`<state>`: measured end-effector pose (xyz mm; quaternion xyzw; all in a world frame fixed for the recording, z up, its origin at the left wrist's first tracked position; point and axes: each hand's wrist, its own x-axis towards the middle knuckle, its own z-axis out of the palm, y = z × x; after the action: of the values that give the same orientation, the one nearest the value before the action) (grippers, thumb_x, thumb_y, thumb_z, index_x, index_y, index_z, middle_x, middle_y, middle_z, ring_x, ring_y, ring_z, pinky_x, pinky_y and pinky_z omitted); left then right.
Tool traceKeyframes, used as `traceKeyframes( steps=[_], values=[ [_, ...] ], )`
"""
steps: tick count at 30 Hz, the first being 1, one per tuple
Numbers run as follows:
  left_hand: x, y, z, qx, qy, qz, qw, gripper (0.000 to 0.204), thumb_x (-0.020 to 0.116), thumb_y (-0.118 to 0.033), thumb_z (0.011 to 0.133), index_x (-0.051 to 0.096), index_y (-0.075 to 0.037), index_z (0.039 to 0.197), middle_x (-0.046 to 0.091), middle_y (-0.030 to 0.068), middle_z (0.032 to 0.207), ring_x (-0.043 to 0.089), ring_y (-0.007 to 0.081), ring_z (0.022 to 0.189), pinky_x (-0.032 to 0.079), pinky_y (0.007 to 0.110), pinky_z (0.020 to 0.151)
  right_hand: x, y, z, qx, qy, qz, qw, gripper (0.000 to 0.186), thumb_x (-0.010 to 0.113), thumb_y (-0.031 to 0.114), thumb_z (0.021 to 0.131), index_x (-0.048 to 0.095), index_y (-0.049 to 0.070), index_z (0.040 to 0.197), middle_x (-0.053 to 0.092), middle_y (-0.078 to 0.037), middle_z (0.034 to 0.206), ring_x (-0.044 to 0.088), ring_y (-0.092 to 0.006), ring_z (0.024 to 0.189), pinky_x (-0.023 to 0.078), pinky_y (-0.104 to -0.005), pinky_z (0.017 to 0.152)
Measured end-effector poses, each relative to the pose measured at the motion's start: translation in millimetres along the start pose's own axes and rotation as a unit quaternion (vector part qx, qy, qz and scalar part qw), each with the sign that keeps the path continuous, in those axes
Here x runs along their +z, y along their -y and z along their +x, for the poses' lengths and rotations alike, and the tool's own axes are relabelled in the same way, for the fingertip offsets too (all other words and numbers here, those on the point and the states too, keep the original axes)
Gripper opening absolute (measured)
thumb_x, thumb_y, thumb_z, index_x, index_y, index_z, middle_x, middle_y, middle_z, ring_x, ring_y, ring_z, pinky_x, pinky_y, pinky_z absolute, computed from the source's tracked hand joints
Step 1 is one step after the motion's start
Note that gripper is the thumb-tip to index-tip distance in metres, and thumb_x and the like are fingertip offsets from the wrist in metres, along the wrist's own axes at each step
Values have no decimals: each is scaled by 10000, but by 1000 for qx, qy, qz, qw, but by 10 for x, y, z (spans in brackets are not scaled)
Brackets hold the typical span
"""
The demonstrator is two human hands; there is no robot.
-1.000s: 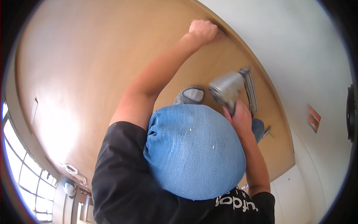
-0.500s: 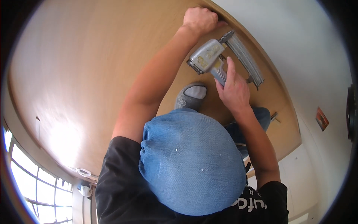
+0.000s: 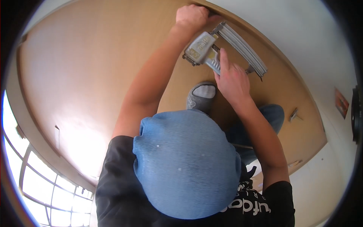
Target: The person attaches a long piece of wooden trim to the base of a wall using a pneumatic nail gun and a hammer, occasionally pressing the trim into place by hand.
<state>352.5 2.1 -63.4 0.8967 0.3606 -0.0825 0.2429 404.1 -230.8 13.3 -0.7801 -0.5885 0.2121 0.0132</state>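
My left hand [image 3: 193,17] is closed in a fist at the far edge of a large light-brown wooden panel [image 3: 94,75], its fingers curled over the rim. My right hand [image 3: 232,81] grips the handle of a grey nail gun [image 3: 206,51]. The gun's long magazine [image 3: 244,47] runs along the panel's right edge. The gun's nose sits just below and right of my left fist. A blue cap [image 3: 185,162] and black shirt fill the lower middle of the view.
A grey shoe [image 3: 202,96] and a blue-jeaned knee [image 3: 272,117] rest on the panel. A small piece of wood [image 3: 295,113] lies near its right edge. A white surface [image 3: 314,41] borders the panel on the right, with windows [image 3: 41,185] at lower left.
My right hand has carried the nail gun from near my knee up along the panel's edge to my left fist. The left hand has stayed on the edge.
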Motion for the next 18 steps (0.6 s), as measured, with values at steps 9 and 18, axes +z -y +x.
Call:
traceKeyframes(
  steps=[9, 18],
  values=[
    [58, 250, -3, 5, 24, -399, 917, 579, 562, -516, 1037, 781, 20, 1035, 786, 160, 924, 757, 252, 839, 590, 388, 783, 156, -24, 65, 7, -47, 10, 999, 767, 782, 178, 840, 423, 16, 1499, 695, -166, 938, 684, -344, 854, 553, -454, 768],
    [80, 31, -104, -51, 66, -496, 864, 520, 521, -409, 1087, 755, 55, 1112, 780, 124, 972, 712, 187, 861, 571, 351, 789, 279, -10, 75, 9, -66, -12, 998, 600, 661, 137, 881, 487, 12, 1441, 693, -135, 847, 700, -294, 817, 574, -409, 762]
  ],
)
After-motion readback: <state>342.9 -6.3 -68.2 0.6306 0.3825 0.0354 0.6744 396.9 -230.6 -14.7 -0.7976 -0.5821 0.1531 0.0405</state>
